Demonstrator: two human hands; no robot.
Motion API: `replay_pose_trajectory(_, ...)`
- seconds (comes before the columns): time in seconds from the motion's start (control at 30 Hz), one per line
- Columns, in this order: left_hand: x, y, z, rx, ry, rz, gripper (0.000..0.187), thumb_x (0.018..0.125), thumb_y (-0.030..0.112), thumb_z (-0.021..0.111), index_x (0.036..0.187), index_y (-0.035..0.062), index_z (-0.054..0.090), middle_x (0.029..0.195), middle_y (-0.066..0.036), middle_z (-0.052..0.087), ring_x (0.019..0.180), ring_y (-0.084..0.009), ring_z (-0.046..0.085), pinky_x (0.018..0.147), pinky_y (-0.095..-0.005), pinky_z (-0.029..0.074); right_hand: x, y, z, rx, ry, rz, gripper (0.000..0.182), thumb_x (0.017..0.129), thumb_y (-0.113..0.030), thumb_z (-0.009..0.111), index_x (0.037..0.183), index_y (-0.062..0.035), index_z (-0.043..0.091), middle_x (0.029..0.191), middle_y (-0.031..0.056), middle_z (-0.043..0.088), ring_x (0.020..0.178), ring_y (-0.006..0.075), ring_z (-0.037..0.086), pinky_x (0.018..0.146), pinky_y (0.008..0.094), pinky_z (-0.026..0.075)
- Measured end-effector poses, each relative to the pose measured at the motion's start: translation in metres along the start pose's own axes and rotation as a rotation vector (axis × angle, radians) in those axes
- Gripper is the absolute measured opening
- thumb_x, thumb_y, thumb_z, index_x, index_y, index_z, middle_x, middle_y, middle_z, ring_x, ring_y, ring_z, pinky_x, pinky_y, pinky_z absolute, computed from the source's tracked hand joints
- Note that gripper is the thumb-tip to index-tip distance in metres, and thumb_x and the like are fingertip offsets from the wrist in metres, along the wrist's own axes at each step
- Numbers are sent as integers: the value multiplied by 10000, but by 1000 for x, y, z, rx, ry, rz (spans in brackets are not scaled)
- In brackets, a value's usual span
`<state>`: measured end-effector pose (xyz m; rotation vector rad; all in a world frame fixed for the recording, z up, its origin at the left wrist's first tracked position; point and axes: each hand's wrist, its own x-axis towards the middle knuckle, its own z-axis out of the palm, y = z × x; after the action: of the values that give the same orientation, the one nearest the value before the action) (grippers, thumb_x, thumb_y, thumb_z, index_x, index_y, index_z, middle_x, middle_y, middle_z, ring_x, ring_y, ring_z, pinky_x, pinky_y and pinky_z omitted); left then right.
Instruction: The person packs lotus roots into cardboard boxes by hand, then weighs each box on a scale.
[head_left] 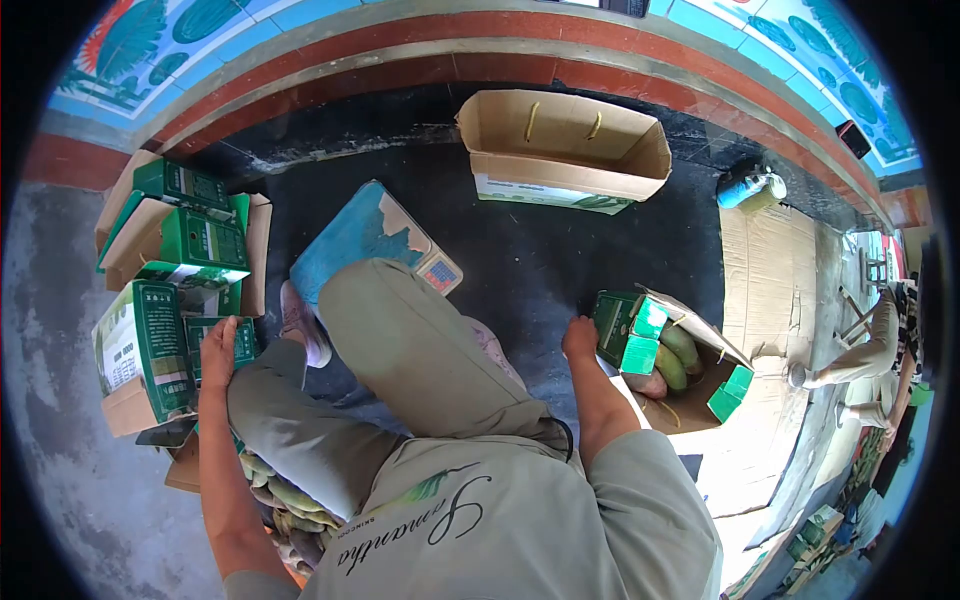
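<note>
My left hand [218,352] is at the green cartons on the left, its fingers curled against the edge of a green carton [242,338] beside my leg. My right hand [578,338] has its fingers curled at the near left side of an open green-and-white carton [640,325]. Several large green and reddish fruits, which look like mangoes [672,368], lie inside that carton, and its flaps stand apart. How firmly either hand grips is partly hidden.
Open cartons [205,240] stack at the left. A blue scale [345,240] lies before my knee. A long open carton [570,140] stands by the wall. More fruit [290,500] is piled beside my left thigh. Flattened cardboard [765,270] and another person's legs [860,350] are right.
</note>
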<state>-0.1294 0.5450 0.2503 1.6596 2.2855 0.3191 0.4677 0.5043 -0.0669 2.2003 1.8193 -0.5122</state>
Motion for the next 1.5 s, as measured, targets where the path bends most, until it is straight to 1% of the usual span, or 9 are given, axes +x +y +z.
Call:
replay_pose_trajectory(0.43, 11, 26, 0, 129, -90, 49, 434, 934, 398, 497, 1020, -2, 643, 870, -224, 641, 834, -353, 626, 770, -375, 469, -71, 92, 44, -144, -70, -80, 163, 776, -43, 554, 902, -49, 658, 990, 134, 594, 971, 291, 584, 836, 360, 498)
replay_pose_trajectory(0.7, 9, 21, 1, 75, -110, 48, 412, 928, 369, 520, 1012, -17, 637, 842, -224, 642, 805, -347, 631, 751, -374, 471, -141, 234, 21, -45, -385, 624, 262, 780, -154, 608, 1017, -68, 682, 1027, 160, 671, 972, 310, 652, 788, 419, 541)
replay_pose_trajectory(0.8, 8, 20, 8, 61, -106, 41, 361, 906, 337, 551, 969, -3, 652, 859, -222, 642, 824, -358, 633, 731, -391, 476, -133, 251, 5, -58, -435, 635, 324, 798, -202, 609, 1090, -68, 647, 1150, 147, 628, 1088, 283, 600, 872, 411, 505)
replay_pose_trajectory(0.93, 3, 42, 3, 81, -40, 87, 316, 875, 315, 580, 901, 10, 658, 861, -228, 629, 829, -393, 608, 728, -424, 475, -59, 181, -61, 102, -287, 381, 282, 808, -193, 553, 1051, -86, 645, 1136, 174, 615, 1111, 307, 568, 931, 392, 462)
replay_pose_trajectory(1.17, -6, 49, -3, 71, 17, 103, 298, 873, 287, 569, 939, 14, 668, 896, -215, 642, 852, -384, 612, 755, -418, 478, 70, -16, -250, 182, 816, -415, 459, 757, -71, 636, 1196, -36, 505, 1211, 166, 518, 1158, 358, 456, 987, 448, 361)
replay_pose_trajectory(1.33, -13, 39, -1, 82, 75, 130, 293, 857, 294, 586, 878, 13, 668, 856, -184, 640, 830, -370, 605, 733, -433, 478, 137, -76, -276, -92, 481, -292, 584, 771, -189, 651, 1311, -127, 434, 1165, 110, 572, 1147, 283, 500, 1007, 451, 333)
replay_pose_trajectory(1.4, -18, 39, -2, 84, 88, 123, 294, 852, 299, 590, 875, 17, 672, 859, -181, 642, 827, -367, 607, 734, -431, 480, 154, -77, -256, -179, 342, -252, 384, 784, -250, 646, 1132, -123, 547, 1082, 116, 616, 1043, 297, 570, 906, 439, 433)
replay_pose_trajectory(1.43, -19, 37, -4, 85, 98, 122, 294, 850, 301, 591, 874, 19, 673, 860, -180, 643, 826, -366, 607, 734, -429, 481, 176, -68, -223, -103, 575, -301, 258, 809, -256, 595, 1023, -113, 617, 1041, 114, 640, 1014, 287, 596, 844, 427, 477)
replay_pose_trajectory(1.5, -19, 30, -1, 87, 95, 111, 296, 852, 322, 579, 886, 46, 680, 867, -171, 646, 839, -359, 609, 744, -435, 484, 168, -67, -216, -269, 326, -293, 194, 818, -223, 533, 874, -107, 679, 907, 119, 669, 860, 306, 649, 743, 424, 522)
